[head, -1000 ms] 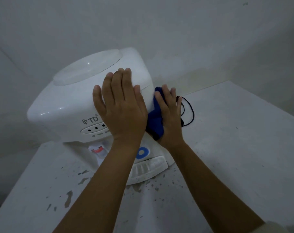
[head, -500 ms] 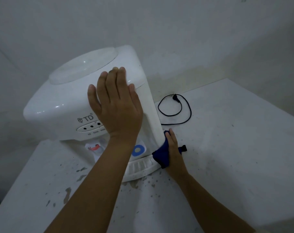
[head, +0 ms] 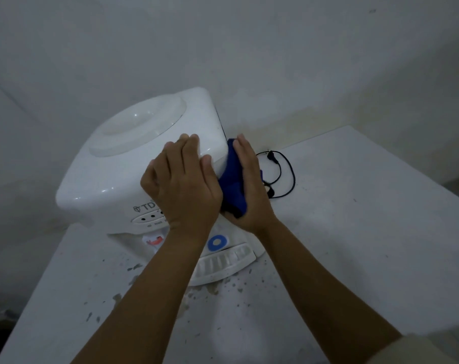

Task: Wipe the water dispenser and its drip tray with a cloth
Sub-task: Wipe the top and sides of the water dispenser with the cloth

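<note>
On the table [head: 354, 232], the left hand [head: 182, 187] lies flat-fingered on the water dispenser [head: 118, 164] top, likely steadying it, while the right hand [head: 250, 185] presses the blue cloth [head: 232, 185] flat against its right side, above the drip tray [head: 223, 264].

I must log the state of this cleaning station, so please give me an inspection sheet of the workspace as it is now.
Surface: white table, with dark specks and chipped spots in front of the dispenser.
Job's things: white water dispenser upright on the table; drip tray at its base; blue cloth against the dispenser's right side.
Clutter: nothing seen.
Hands: left hand rests flat on the dispenser's top front corner; right hand presses the cloth to the side with straight fingers.
Cables: black cord with its plug lying loose in a loop on the table, not plugged in.
Surroundings: plain pale wall behind.
</note>
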